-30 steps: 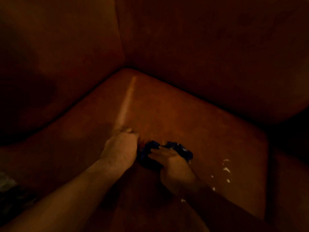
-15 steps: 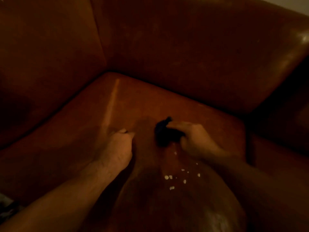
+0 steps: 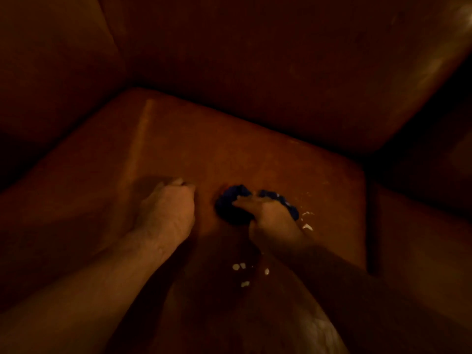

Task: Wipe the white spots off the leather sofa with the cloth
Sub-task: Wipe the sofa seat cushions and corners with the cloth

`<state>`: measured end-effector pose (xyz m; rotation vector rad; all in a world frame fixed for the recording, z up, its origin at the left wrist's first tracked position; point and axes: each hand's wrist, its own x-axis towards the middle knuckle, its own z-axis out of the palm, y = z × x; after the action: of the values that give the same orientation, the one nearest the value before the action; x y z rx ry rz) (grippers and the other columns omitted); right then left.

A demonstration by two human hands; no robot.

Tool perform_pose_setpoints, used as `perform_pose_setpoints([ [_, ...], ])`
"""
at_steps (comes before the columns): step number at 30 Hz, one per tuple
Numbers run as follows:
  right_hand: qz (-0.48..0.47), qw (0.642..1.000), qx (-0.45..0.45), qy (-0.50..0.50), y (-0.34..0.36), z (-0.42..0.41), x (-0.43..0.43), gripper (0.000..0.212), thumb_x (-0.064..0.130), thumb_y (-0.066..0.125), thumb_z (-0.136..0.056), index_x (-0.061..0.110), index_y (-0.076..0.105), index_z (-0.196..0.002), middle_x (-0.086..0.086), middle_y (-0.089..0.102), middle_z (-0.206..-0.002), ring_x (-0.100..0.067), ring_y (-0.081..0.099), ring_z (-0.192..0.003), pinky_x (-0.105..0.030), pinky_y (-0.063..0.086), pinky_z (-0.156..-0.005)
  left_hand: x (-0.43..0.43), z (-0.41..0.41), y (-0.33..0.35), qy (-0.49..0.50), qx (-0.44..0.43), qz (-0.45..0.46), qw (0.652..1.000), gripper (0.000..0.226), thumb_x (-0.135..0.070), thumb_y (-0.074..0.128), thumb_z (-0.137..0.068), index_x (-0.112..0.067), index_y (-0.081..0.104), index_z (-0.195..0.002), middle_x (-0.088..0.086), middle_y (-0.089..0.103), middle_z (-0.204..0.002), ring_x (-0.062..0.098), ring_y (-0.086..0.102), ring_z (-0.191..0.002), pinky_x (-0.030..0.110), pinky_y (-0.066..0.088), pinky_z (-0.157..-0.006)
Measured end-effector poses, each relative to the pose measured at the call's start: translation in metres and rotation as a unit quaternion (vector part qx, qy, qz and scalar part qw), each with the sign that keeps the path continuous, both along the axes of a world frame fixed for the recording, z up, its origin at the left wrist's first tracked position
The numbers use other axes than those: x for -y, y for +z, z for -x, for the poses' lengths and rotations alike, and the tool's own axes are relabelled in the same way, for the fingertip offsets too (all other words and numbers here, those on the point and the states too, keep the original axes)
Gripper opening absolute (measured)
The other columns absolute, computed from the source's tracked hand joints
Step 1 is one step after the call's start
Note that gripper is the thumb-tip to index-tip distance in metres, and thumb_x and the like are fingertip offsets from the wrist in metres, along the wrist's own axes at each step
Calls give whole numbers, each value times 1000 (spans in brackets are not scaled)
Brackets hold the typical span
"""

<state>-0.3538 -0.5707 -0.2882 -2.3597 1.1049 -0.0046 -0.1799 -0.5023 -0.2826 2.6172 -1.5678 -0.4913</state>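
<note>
**Operator:** Looking down through the head camera, the only view I have, I see the right hand bunched around a dark blue cloth, pressing it flat onto the seat cushion of the leather sofa. The fingers are curled over the wad, so that hand is closed on the cloth, not spread.

**Observer:** Why crumpled and not laid flat?

**Operator:** My guess is that a wad gives a firm pad to rub with. The cloth sits in the middle of the seat, with one cluster of white spots just beside it on the right and a second cluster of white spots nearer me, close to the right wrist.

**Observer:** And the other hand?

**Operator:** The left hand is drawn into a loose fist, knuckles on the leather, holding nothing that I can see. It rests near the cloth but apart from it. I read it as a brace, carrying my weight while I lean in.

**Observer:** How far along?

**Operator:** Not finished, I judge: both clusters show plainly. The cloth lies closest to the right-hand cluster, so a short sweep that way looks sensible. The light is dim, so smaller flecks may escape me.
</note>
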Motion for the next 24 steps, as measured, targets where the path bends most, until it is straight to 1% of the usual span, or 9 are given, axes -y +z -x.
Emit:
perform_pose_setpoints([
  [4,-78,996,-40,24,-1,16,-36,60,-7,47,-87,23,44,-139,1,40,-148,-21,35,-136,-37,33,-109,-7,12,7,-9,3,-10,1000,43,-10,47,-93,-26,48,-132,-1,46,-136,25,45,-121,41,49,-93],
  [9,-141,986,-62,66,9,31,-57,50,0,52,-82,27,61,-123,-2,57,-133,-25,50,-124,-43,41,-102,-18,27,16,-25,-13,-28,999,49,-9,48,-92,-28,44,-137,-2,38,-147,25,40,-130,40,46,-99],
  [11,-146,987,-32,58,24,41,-53,51,-4,49,-78,24,66,-117,-3,65,-122,-21,59,-112,-38,50,-93,-17,32,21,-35,-13,-26,999,48,-11,49,-92,-28,45,-136,-2,42,-142,25,43,-126,39,48,-96],
  [12,-134,990,-11,53,32,47,-49,52,-8,48,-78,21,65,-118,-2,65,-122,-16,60,-111,-30,51,-92,-16,33,22,-42,-13,-21,999,46,-12,50,-92,-28,46,-135,-2,44,-139,24,44,-123,38,49,-94],
  [14,-69,997,22,28,45,60,-35,55,-11,45,-80,19,62,-122,1,60,-129,-8,52,-120,-14,42,-95,-12,35,23,-47,-19,-6,999,45,-14,50,-93,-28,45,-135,-3,46,-134,22,45,-119,36,50,-89],
  [16,23,998,48,-22,48,73,-13,58,-11,45,-76,19,62,-123,-1,56,-134,-13,48,-126,-19,33,-103,-6,36,22,-58,-35,16,998,46,-15,50,-93,-30,44,-135,-5,48,-132,21,46,-117,35,50,-89],
  [19,112,987,72,-85,39,87,26,59,-14,47,-72,12,61,-124,-9,57,-133,-23,48,-127,-30,31,-109,5,42,14,-87,-33,40,995,45,-13,47,-92,-30,46,-134,-7,51,-132,19,48,-115,38,49,-93],
  [22,125,973,81,-176,24,99,67,55,-14,47,-78,9,57,-128,-11,53,-137,-24,44,-131,-29,28,-111,18,50,6,-74,-21,42,996,47,-13,46,-94,-30,44,-138,-5,47,-136,22,48,-121,39,48,-96],
  [24,114,975,41,-187,13,100,86,59,-12,46,-80,12,52,-133,-10,46,-143,-24,37,-136,-34,25,-115,24,49,5,-73,-12,33,997,47,-14,48,-94,-30,43,-138,-5,45,-138,22,47,-123,39,48,-97],
])
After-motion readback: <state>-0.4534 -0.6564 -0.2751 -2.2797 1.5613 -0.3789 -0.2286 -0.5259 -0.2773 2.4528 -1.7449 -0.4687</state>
